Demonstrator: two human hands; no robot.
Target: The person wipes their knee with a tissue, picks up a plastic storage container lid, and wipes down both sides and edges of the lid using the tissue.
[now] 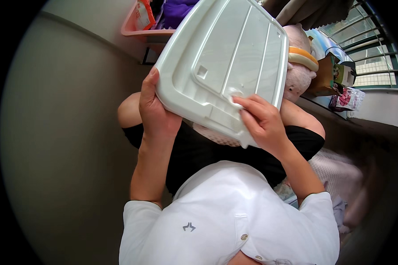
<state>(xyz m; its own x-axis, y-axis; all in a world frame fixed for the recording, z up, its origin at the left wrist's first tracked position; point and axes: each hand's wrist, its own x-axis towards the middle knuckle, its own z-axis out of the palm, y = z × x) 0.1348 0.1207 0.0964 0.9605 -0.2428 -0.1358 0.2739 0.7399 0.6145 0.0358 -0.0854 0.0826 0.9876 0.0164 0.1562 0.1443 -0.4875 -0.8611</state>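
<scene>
A pale plastic storage-box lid (248,49) is held tilted above my lap, its ribbed face towards me. My left hand (157,104) grips the lid's lower left corner, with the thumb along the edge and the other fingers hidden behind it. My right hand (262,119) pinches a small white wipe or tissue (233,97) against the lid's lower part, near a recessed ridge. The wipe is slightly blurred and partly covered by the fingertips. Below the lid, a bit of a pinkish textured thing shows between my legs.
A pink plastic bin (146,32) with purple cloth stands at the upper left, by the wall (63,109). On the right are a pink plush toy (297,81), an open cardboard box (321,78), a printed pouch (350,99) and a barred window. Pale fabric (335,169) lies at lower right.
</scene>
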